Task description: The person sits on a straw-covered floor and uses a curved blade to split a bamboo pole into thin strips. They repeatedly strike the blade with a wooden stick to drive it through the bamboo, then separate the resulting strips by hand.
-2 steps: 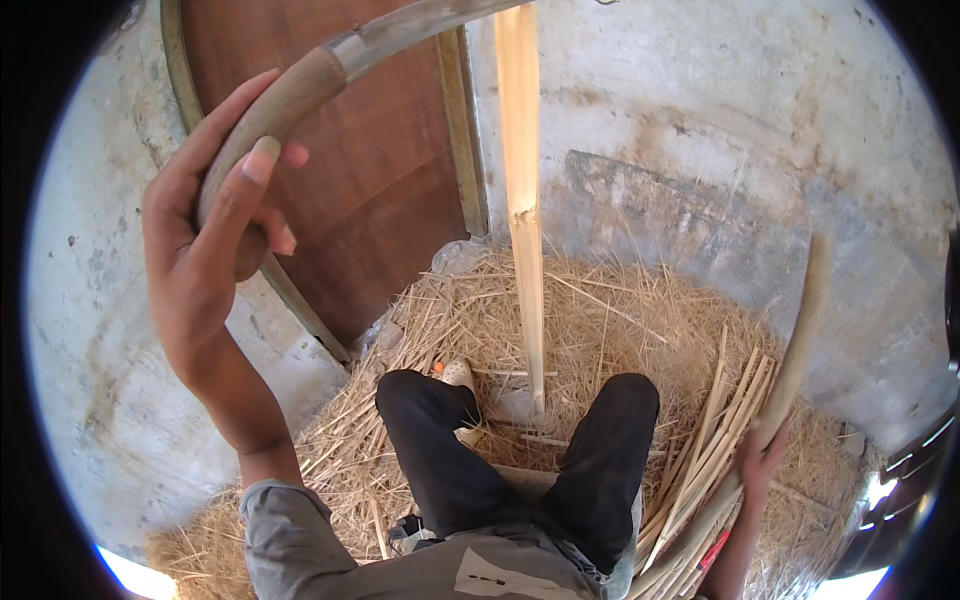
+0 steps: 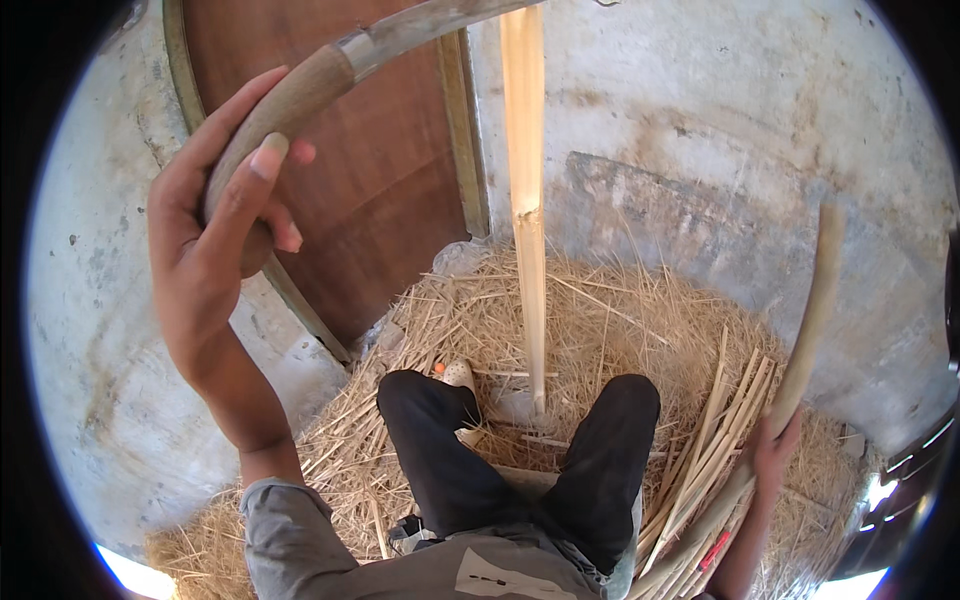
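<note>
1. Where the floor meets the grey plastered wall [image 2: 760, 130], a wide bed of straw [image 2: 620, 330] is spread, and the person's dark-trousered legs [image 2: 590, 470] are stretched out over it.
2. Against the wall at the upper left, a brown wooden door [image 2: 370, 170] is seen, set in a pale frame.
3. Near the middle, a pale split bamboo pole [image 2: 527, 200] is stood nearly upright, its lower end planted in the straw between the legs.
4. By the right leg, a bundle of thin bamboo strips [image 2: 710, 450] is laid slanting on the straw.
5. At the right, a long curved strip [image 2: 805, 340] is gripped near its lower part by the right hand [image 2: 770, 455], whose fingers are closed around it; the strip is blurred, so its exact outline cannot be told.
6. At the upper left, the brown wooden handle [image 2: 290, 100] of a curved blade [image 2: 430, 25] is clasped by the raised left hand [image 2: 215, 230], thumb laid along the handle; the blade is held just beside the top of the pole, though contact cannot be made out.
7. Beside the left knee, a light-coloured foot or sandal [image 2: 458, 376] is partly seen.
</note>
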A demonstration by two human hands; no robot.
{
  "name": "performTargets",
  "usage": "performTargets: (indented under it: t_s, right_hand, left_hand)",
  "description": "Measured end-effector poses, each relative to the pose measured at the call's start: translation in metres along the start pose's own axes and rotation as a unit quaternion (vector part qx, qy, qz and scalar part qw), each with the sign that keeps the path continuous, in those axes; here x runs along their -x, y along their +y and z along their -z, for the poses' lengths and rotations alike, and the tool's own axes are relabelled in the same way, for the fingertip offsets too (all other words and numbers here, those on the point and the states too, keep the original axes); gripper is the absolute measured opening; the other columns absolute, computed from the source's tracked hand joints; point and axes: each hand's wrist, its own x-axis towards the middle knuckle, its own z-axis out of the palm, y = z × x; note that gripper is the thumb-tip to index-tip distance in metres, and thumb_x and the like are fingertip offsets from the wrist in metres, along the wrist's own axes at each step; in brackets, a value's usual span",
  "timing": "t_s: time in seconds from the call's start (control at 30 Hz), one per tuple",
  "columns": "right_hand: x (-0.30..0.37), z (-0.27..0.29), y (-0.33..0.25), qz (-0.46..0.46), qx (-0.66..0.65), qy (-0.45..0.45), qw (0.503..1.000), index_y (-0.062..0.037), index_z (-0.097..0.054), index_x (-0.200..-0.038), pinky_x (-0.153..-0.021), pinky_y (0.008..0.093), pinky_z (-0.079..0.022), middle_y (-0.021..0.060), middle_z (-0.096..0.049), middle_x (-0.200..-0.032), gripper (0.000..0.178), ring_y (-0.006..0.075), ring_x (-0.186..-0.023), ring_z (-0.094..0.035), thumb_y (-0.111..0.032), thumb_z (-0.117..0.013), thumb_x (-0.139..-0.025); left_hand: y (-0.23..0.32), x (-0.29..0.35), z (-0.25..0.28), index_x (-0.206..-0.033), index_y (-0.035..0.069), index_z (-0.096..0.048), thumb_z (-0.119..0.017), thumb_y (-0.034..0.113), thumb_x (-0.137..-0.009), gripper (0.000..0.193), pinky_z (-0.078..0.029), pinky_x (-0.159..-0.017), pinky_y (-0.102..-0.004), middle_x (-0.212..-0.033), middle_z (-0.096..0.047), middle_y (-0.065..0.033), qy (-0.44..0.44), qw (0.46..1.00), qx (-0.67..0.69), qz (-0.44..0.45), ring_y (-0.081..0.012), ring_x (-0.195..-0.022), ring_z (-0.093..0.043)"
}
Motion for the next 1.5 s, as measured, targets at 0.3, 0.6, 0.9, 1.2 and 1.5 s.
performTargets:
  t_s: [0.3,0.6,0.9,1.2,1.5]
  right_hand:
    - [-0.250,0.131,-0.301,0.250,-0.057,0.015,0.966,-0.0011,-0.055,-0.115,-0.054,0.0311,-0.048,0.0039,-0.057,-0.072,0.037,0.0127,-0.059,-0.056,-0.020,-0.065,-0.085]
    - [-0.200,0.045,-0.379,0.267,0.059,-0.248,0.930,0.0016,-0.056,-0.123,-0.069,0.0346,-0.054,0.0178,-0.067,-0.092,0.054,0.0239,-0.079,-0.065,0.001,-0.063,-0.069]
    - [-0.238,0.077,-0.369,0.300,0.000,-0.111,0.947,-0.0011,-0.046,-0.136,-0.062,0.0331,-0.052,0.0137,-0.061,-0.094,0.066,0.0223,-0.070,-0.061,-0.001,-0.063,-0.072]
    - [-0.317,0.133,-0.384,0.309,-0.049,0.031,0.949,-0.0007,-0.049,-0.123,-0.048,0.0295,-0.047,0.0033,-0.053,-0.075,0.044,0.0123,-0.056,-0.052,-0.024,-0.057,-0.086]
    - [-0.227,0.080,-0.432,0.307,0.095,-0.119,0.939,0.0038,-0.045,-0.135,-0.051,0.0292,-0.049,0.0161,-0.061,-0.099,0.063,0.0175,-0.062,-0.056,-0.001,-0.062,-0.075]
  left_hand:
    - [0.009,-0.015,0.007,-0.133,0.000,-0.056,-0.059,0.019,-0.094,0.044,-0.043,-0.047,-0.0194,-0.090,-0.067,-0.0077,-0.018,1.000,-0.025,0.000,-0.0058,-0.052,-0.055]
    - [0.009,-0.025,0.016,-0.132,0.001,-0.058,-0.062,0.019,-0.092,0.044,-0.041,-0.045,-0.0192,-0.087,-0.068,-0.0064,-0.032,0.995,-0.099,0.003,-0.0054,-0.050,-0.054]
    - [0.002,-0.031,0.038,-0.132,0.000,-0.058,-0.061,0.021,-0.092,0.046,-0.038,-0.042,-0.0185,-0.088,-0.068,-0.0078,-0.017,0.999,-0.015,0.039,-0.0055,-0.046,-0.051]
    - [0.021,-0.029,0.036,-0.134,-0.004,-0.054,-0.060,0.025,-0.091,0.052,-0.035,-0.038,-0.0182,-0.084,-0.066,-0.0097,-0.023,0.999,0.032,0.025,-0.0050,-0.042,-0.047]
    - [0.013,-0.033,0.043,-0.134,-0.005,-0.053,-0.058,0.027,-0.092,0.053,-0.036,-0.037,-0.0173,-0.082,-0.064,-0.0090,-0.045,0.997,0.038,0.056,-0.0042,-0.041,-0.047]
